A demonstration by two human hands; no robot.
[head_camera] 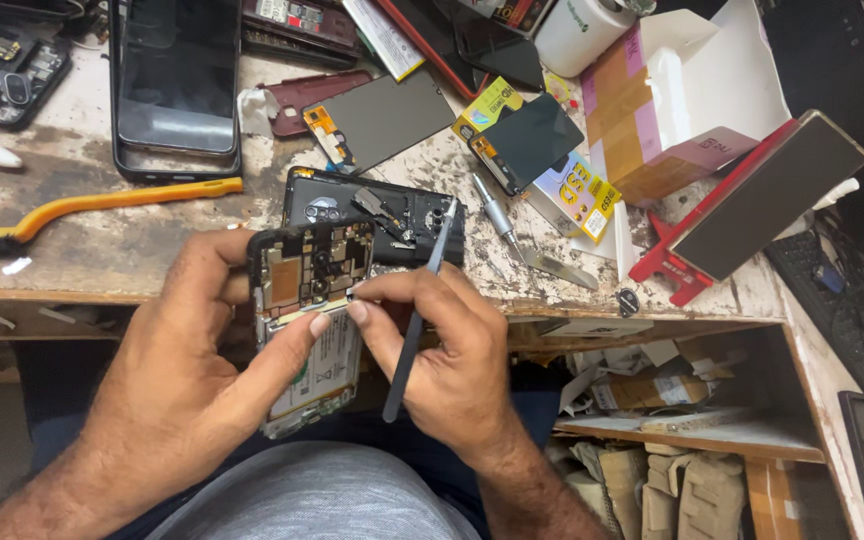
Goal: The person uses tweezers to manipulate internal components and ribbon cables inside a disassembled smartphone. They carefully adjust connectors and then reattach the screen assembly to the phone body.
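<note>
Black opened phone: back-less black smartphone [304, 300], board and battery bared, is gripped by left hand [187, 370].
Tool: thin grey metal tweezers [418, 310] are pinched in right hand [442, 350] at the board's edge.
Progress: rear cover is off; board not yet lifted.

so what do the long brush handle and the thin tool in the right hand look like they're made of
The brush handle looks like orange plastic: even, saturated colour, slightly glossy, moulded curve. The thin tool in the right hand looks like dark grey metal, probably steel: slim, flat, a dull sheen along its edge. A coated or plastic tool can't be ruled out.
</note>
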